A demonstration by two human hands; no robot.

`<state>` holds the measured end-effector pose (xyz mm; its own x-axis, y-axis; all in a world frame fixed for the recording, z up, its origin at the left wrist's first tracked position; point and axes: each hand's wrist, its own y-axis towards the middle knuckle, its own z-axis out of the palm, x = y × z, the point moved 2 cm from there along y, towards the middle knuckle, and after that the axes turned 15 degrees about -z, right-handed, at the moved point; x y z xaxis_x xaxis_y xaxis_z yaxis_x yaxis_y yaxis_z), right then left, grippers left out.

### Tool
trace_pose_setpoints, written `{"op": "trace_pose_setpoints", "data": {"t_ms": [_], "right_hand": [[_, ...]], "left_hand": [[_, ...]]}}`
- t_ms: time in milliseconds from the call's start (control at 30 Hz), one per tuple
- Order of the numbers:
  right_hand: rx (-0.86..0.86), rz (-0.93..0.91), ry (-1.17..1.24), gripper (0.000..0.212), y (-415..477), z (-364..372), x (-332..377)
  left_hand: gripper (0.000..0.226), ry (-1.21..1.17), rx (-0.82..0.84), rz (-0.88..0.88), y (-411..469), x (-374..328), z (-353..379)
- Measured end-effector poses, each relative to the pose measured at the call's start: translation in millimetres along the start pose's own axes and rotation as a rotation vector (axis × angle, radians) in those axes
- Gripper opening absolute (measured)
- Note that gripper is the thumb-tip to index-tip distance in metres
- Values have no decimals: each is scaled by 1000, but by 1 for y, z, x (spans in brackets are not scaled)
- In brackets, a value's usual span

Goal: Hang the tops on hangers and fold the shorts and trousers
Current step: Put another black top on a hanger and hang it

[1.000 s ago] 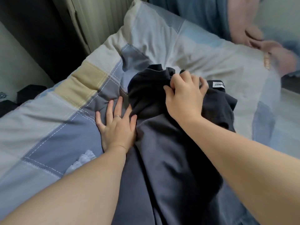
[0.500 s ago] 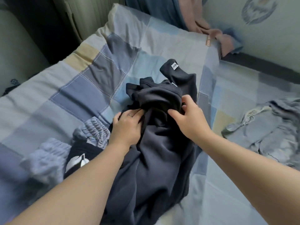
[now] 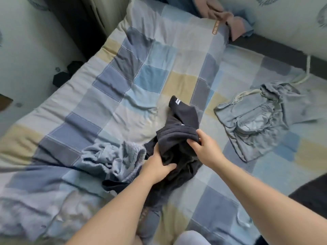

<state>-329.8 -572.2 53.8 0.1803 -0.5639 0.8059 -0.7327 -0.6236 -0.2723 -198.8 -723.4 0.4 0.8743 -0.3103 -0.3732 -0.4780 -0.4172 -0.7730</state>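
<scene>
A dark grey garment (image 3: 178, 140) with a small white label lies bunched in the middle of the bed. My left hand (image 3: 157, 167) grips a fold of it at its lower left. My right hand (image 3: 203, 149) pinches its ribbed band at the right. A light blue crumpled garment (image 3: 115, 156) lies just left of the dark one, touching it. Further right, grey-blue shorts (image 3: 254, 121) with a white drawstring lie spread flat, apart from both hands.
A patchwork quilt (image 3: 150, 78) in blue, grey and beige covers the bed. Pink and blue cloth (image 3: 230, 22) is heaped at the far edge by the wall. A dark shape (image 3: 313, 193) sits at the right edge. Dark objects lie on the floor (image 3: 67, 73) at left.
My view has pulled back and up, showing more of the bed and the shorts at right. Both hands have drawn the dark garment toward me and bunched it; my left hand went from flat to gripping.
</scene>
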Motion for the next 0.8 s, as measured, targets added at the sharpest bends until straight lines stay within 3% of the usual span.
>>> {"op": "trace_pose_setpoints", "data": {"t_ms": [100, 200, 367, 500, 600, 800], "right_hand": [[53, 9, 87, 17, -50, -16, 19], [67, 5, 140, 13, -90, -35, 43], [98, -83, 132, 11, -134, -61, 89], [149, -216, 21, 14, -157, -76, 131], [261, -369, -91, 16, -170, -79, 166], [377, -517, -134, 18, -190, -64, 235]], "left_hand": [[114, -175, 102, -68, -74, 14, 22], [105, -184, 180, -150, -132, 31, 38], [89, -295, 48, -158, -188, 31, 26], [88, -326, -126, -4, -214, 8, -9], [86, -190, -236, 210, -229, -6, -40], [58, -125, -234, 388, -259, 6, -80]]}}
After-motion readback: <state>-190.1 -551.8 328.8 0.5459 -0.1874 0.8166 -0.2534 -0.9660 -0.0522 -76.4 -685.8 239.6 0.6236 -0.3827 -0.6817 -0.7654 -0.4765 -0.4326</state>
